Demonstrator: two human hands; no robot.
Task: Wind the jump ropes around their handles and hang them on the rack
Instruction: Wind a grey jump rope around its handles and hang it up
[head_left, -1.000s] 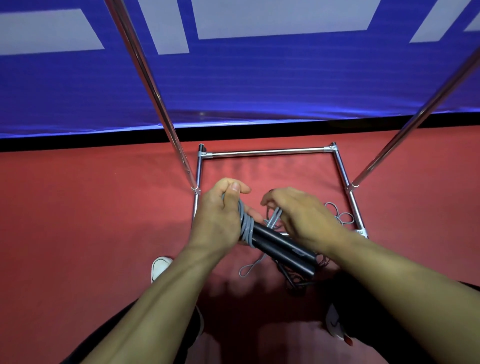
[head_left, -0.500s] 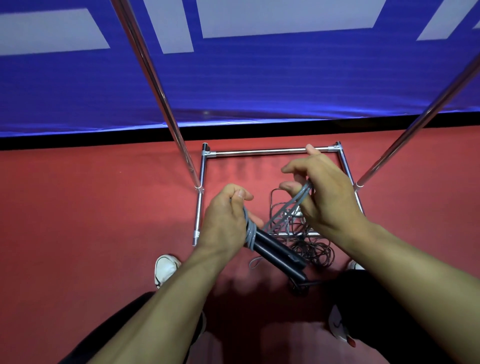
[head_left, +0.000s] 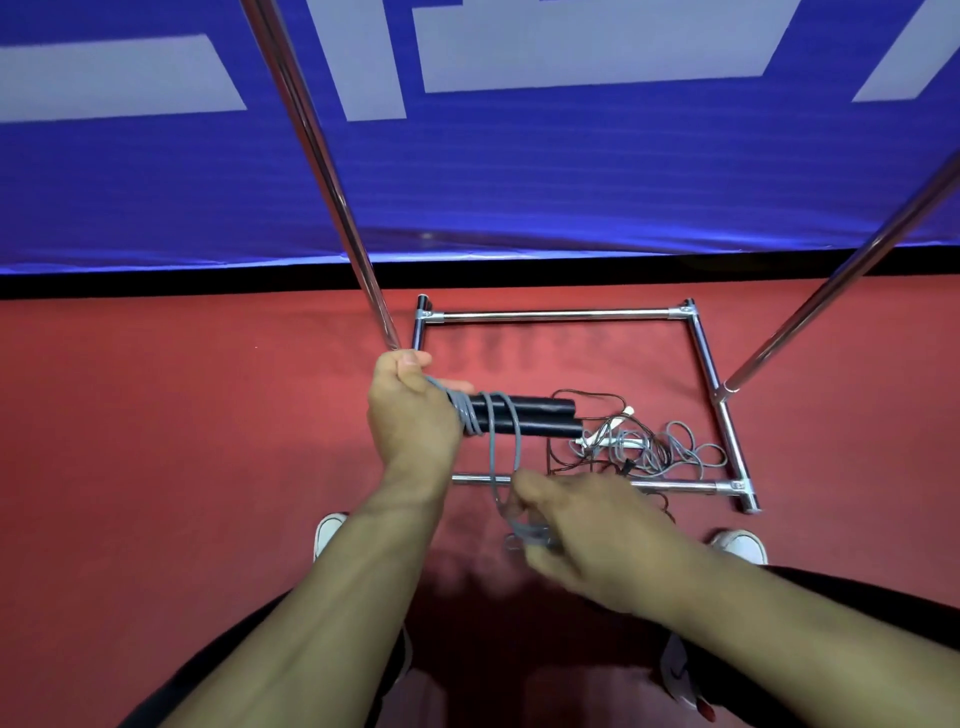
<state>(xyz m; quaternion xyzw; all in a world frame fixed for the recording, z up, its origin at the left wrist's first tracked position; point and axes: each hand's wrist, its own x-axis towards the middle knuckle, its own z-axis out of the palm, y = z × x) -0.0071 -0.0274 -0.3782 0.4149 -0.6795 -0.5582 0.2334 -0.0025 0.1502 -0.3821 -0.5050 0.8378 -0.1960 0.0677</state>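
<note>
Fingers of the left hand (head_left: 410, 415) are wrapped around one end of the two black handles (head_left: 524, 420), held side by side and level, with the thumb on top pinning the first turns. Just beside those fingers several loops of grey rope (head_left: 470, 415) already sit on the handles, and one wider loop circles them further out. Below, the right hand (head_left: 582, 540) has its fingers curled on the slack of the same rope; the hand is blurred, so the exact pinch is unclear.

Winding looks partly done: a few turns are on, and slack remains in the right hand. Beyond the handle tips, more ropes (head_left: 654, 447) lie tangled on the red floor (head_left: 182, 441) inside the rack base (head_left: 556, 314), unwound. Nothing visible hangs on the rack yet, so hanging remains.
</note>
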